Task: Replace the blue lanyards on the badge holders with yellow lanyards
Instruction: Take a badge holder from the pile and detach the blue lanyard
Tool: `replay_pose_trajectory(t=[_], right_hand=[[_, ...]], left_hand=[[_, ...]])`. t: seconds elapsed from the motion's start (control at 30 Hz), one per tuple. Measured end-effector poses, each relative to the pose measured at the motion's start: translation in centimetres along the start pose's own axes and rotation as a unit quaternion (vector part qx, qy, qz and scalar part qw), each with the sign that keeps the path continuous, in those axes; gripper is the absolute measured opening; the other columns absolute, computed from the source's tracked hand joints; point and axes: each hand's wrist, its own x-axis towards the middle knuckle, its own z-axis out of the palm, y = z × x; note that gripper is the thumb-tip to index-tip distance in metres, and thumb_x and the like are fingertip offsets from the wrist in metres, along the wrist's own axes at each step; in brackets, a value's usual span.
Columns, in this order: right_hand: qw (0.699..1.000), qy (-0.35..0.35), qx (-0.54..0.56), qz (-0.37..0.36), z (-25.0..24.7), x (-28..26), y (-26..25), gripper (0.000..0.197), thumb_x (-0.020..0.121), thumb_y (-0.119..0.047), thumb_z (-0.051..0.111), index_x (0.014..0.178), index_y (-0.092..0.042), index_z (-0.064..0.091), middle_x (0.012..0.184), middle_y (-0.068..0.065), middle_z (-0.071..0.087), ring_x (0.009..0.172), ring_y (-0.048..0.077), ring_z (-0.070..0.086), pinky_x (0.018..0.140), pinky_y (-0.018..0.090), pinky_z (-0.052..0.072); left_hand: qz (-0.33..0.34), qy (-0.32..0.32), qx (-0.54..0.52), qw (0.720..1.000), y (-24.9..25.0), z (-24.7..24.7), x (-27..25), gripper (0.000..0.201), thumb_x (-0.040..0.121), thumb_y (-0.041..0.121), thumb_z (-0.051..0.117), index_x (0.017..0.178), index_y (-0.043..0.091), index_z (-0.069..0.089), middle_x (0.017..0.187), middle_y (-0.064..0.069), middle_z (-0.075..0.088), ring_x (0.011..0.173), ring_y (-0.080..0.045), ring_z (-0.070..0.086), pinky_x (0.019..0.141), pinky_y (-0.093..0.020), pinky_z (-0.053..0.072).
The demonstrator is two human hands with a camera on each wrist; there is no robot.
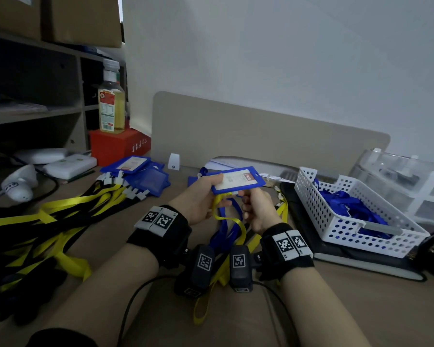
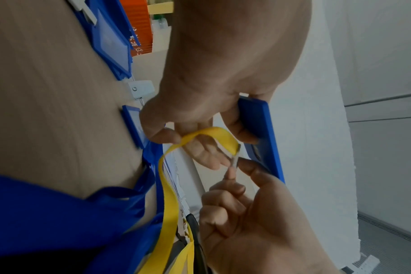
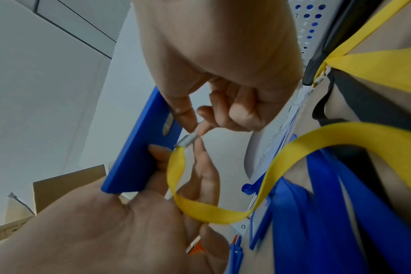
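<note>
A blue badge holder (image 1: pixel 238 180) with a white card is held above the table's middle. My left hand (image 1: pixel 206 194) grips its left end, thumb on top; the same blue badge holder (image 2: pixel 261 133) shows edge-on in the left wrist view. My right hand (image 1: pixel 254 209) pinches the small grey clip (image 3: pixel 188 140) of a yellow lanyard (image 1: pixel 229 220) just under the holder's (image 3: pixel 139 157) lower edge. The yellow strap (image 3: pixel 282 163) loops down toward the table. The clip (image 2: pixel 235 159) sits between thumb and forefinger. Blue lanyards (image 1: pixel 226 234) lie under my hands.
A heap of yellow and black lanyards (image 1: pixel 50 221) spreads at the left, with several blue holders (image 1: pixel 140 174) behind it. A white perforated basket (image 1: pixel 356 214) holding blue lanyards stands at the right. A red box (image 1: pixel 118 146) and bottle (image 1: pixel 110 103) stand at back left.
</note>
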Motion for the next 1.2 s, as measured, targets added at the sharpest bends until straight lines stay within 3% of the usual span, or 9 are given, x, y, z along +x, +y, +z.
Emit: replay_pose_trajectory(t=[0.07, 0.17, 0.33, 0.57, 0.7, 0.83, 0.93, 1.07, 1.2], right_hand=[[1.000, -0.012, -0.006, 0.007, 0.1, 0.0, 0.0, 0.020, 0.096, -0.019, 0.045, 0.079, -0.014, 0.054, 0.056, -0.005, 0.041, 0.039, 0.004, 0.032, 0.035, 0.017, 0.023], [1.000, -0.023, -0.013, 0.013, 0.2, 0.1, 0.1, 0.015, 0.096, -0.017, 0.045, 0.084, -0.013, 0.054, 0.058, -0.003, 0.042, 0.037, 0.004, 0.032, 0.033, 0.017, 0.023], [0.999, -0.032, -0.014, 0.001, 0.2, 0.1, 0.4, 0.012, 0.097, -0.020, 0.048, 0.089, -0.013, 0.054, 0.058, -0.003, 0.045, 0.039, 0.004, 0.034, 0.034, 0.016, 0.025], [0.998, -0.054, 0.024, -0.014, 0.3, 0.1, 0.4, 0.016, 0.098, -0.020, 0.048, 0.084, -0.012, 0.053, 0.058, -0.003, 0.045, 0.041, 0.005, 0.035, 0.033, 0.016, 0.022], [0.996, -0.073, 0.049, -0.018, 0.3, 0.0, 0.4, 0.013, 0.098, -0.021, 0.046, 0.092, -0.013, 0.054, 0.067, -0.002, 0.048, 0.045, 0.006, 0.036, 0.035, 0.016, 0.022], [0.990, -0.109, 0.090, -0.019, 0.5, -0.4, 0.2, 0.014, 0.098, -0.016, 0.046, 0.102, -0.011, 0.059, 0.070, 0.000, 0.053, 0.045, 0.005, 0.041, 0.037, 0.016, 0.024], [0.983, -0.133, 0.121, -0.020, 0.5, -0.6, 0.0, 0.015, 0.099, -0.013, 0.046, 0.098, -0.009, 0.061, 0.070, 0.000, 0.057, 0.046, 0.004, 0.045, 0.037, 0.014, 0.028], [0.974, -0.152, 0.171, 0.002, 0.3, -0.6, -0.1, 0.013, 0.097, -0.007, 0.046, 0.095, -0.007, 0.060, 0.068, 0.002, 0.063, 0.046, 0.004, 0.051, 0.038, 0.013, 0.032], [0.975, -0.138, 0.169, 0.037, 0.2, -0.4, -0.1, 0.012, 0.094, -0.007, 0.050, 0.085, -0.006, 0.058, 0.058, 0.000, 0.057, 0.041, 0.003, 0.046, 0.036, 0.013, 0.031]], left_hand=[[0.008, 0.005, 0.020, 1.000, 0.0, 0.2, -0.2, 0.033, 0.099, 0.039, 0.037, 0.112, 0.021, 0.061, 0.085, 0.002, 0.073, 0.066, -0.009, 0.062, 0.074, -0.032, 0.031], [0.004, 0.004, 0.023, 1.000, 0.1, 0.1, -0.4, 0.034, 0.100, 0.040, 0.036, 0.107, 0.019, 0.062, 0.083, 0.002, 0.074, 0.069, -0.010, 0.060, 0.064, -0.030, 0.031], [-0.012, -0.013, 0.010, 1.000, 0.2, 0.1, -0.6, 0.038, 0.100, 0.040, 0.037, 0.114, 0.015, 0.061, 0.109, -0.008, 0.071, 0.067, -0.013, 0.061, 0.057, -0.026, 0.040], [0.052, 0.013, -0.042, 0.998, 0.0, -0.2, 0.2, 0.022, 0.100, 0.026, 0.041, 0.106, 0.009, 0.054, 0.070, -0.001, 0.056, 0.047, -0.009, 0.041, 0.042, -0.016, 0.027], [0.055, 0.030, -0.069, 0.996, 0.0, -0.3, 0.6, 0.020, 0.098, 0.023, 0.044, 0.112, 0.010, 0.049, 0.071, 0.000, 0.046, 0.040, -0.006, 0.033, 0.038, -0.015, 0.022], [0.056, 0.027, -0.099, 0.993, 0.2, -0.3, 0.4, 0.015, 0.098, 0.021, 0.041, 0.100, 0.010, 0.052, 0.064, 0.002, 0.052, 0.038, -0.005, 0.031, 0.040, -0.016, 0.020], [0.057, 0.039, -0.119, 0.991, 0.4, -0.3, 0.1, 0.019, 0.098, 0.021, 0.040, 0.095, 0.009, 0.054, 0.057, 0.002, 0.062, 0.038, -0.004, 0.030, 0.041, -0.015, 0.020], [0.053, 0.051, -0.141, 0.987, 0.4, -0.6, 0.2, 0.023, 0.099, 0.021, 0.040, 0.103, 0.005, 0.055, 0.074, -0.005, 0.062, 0.038, -0.005, 0.030, 0.040, -0.015, 0.021], [0.052, 0.046, -0.135, 0.988, 0.4, -0.5, 0.1, 0.022, 0.099, 0.021, 0.040, 0.101, 0.006, 0.055, 0.065, -0.003, 0.066, 0.038, -0.004, 0.029, 0.039, -0.015, 0.021]])
